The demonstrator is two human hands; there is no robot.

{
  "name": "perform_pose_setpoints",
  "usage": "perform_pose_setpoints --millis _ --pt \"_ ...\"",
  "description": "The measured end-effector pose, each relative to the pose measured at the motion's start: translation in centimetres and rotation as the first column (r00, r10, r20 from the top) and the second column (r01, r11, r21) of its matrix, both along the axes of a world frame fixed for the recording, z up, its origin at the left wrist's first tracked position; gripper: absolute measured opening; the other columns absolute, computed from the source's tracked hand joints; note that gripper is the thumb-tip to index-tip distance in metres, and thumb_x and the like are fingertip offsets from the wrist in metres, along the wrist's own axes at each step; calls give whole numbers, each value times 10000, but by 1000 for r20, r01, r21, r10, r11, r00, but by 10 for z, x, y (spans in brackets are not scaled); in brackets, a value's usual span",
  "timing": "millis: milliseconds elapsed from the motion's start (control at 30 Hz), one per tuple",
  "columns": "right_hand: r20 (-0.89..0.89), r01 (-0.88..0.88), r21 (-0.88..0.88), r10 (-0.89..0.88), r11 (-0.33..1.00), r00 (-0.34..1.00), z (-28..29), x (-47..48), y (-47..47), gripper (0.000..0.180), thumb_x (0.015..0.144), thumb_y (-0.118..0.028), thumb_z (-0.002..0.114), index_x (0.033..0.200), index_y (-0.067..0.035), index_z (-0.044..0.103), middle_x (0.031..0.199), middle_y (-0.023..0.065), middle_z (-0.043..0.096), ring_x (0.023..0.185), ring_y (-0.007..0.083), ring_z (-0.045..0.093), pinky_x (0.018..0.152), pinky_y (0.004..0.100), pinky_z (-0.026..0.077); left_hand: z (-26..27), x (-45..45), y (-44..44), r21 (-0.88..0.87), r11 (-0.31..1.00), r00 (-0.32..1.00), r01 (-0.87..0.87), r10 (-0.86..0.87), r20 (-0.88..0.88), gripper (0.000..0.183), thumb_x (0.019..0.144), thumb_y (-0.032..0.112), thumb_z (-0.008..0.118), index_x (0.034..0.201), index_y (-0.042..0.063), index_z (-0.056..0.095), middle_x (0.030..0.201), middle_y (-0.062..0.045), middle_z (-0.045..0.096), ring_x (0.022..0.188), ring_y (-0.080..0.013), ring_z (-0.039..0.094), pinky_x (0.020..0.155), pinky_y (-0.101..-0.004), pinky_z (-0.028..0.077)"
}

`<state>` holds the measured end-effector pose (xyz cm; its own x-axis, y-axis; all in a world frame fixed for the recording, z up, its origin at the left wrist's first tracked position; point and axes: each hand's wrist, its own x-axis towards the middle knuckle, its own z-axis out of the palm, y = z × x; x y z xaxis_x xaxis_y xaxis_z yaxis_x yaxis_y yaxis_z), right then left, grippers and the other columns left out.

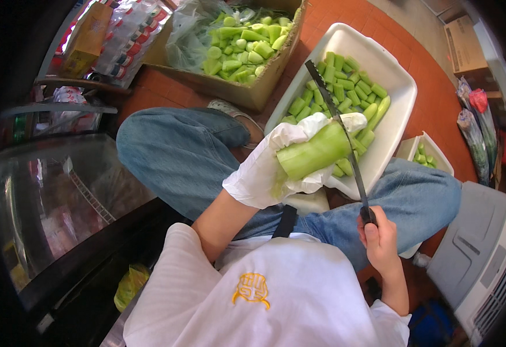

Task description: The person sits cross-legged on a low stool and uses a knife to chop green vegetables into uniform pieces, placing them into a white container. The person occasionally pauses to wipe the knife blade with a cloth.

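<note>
My left hand [274, 160], in a white disposable glove, grips a thick piece of pale green peeled stem vegetable [313, 152], probably celtuce. My bare right hand [378, 238] is closed round the black handle of a long, narrow knife [354, 169]. Its dark blade slants up and away, crossing the far end of the stem; whether it touches cannot be told. Beneath the far part of the blade sits a white plastic tub [402, 93] holding many cut green chunks [344, 82]. Two longer, thin green pieces [378, 112] lie at its right side.
A cardboard box [231, 89] with green trimmings [253, 47] and plastic film stands beyond my left knee. A smaller white container [441, 154] with green pieces is beside my right knee. A grey appliance [474, 251] stands at right, a glass-fronted cabinet [75, 199] at left.
</note>
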<state>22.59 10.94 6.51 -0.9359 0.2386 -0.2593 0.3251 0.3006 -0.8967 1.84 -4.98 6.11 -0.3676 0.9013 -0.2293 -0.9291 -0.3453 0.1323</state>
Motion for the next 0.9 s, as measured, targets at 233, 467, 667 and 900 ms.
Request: perform_pose_setpoints --millis 233,467,667,900 --pt "181 84 -261 -37 962 983 -16 -86 -25 220 877 -162 631 970 -21 490 647 0 550 532 52 458 475 214 354 -63 -11 -30 -302 883 925 -358 381 16 412 879 327 415 1202 97 527 608 -67 524 401 -138 410 369 -221 330" --pt "280 83 -591 108 802 954 -62 -200 -47 382 974 -361 450 873 -5 546 586 44 564 379 87 467 346 208 361 -86 0 -59 -390 696 777 -603 624 -86 479 893 326 380 1319 122 464 611 -64 542 408 -124 409 394 -222 346" --pt "468 195 -605 146 772 872 -54 -83 2 429 967 -378 430 843 13 556 509 75 524 331 124 440 306 236 341 -77 -11 -62 -248 732 770 -634 573 -280 624 838 349 460 1386 65 369 685 -38 473 482 -119 432 389 -209 332" --pt "418 483 -446 -301 753 857 6 7 48 442 962 -413 447 895 19 515 508 50 482 312 101 384 276 219 308 -68 -8 -23 -233 835 858 -499 440 -265 615 912 452 483 1382 69 375 759 -30 526 591 -155 538 444 -242 403"
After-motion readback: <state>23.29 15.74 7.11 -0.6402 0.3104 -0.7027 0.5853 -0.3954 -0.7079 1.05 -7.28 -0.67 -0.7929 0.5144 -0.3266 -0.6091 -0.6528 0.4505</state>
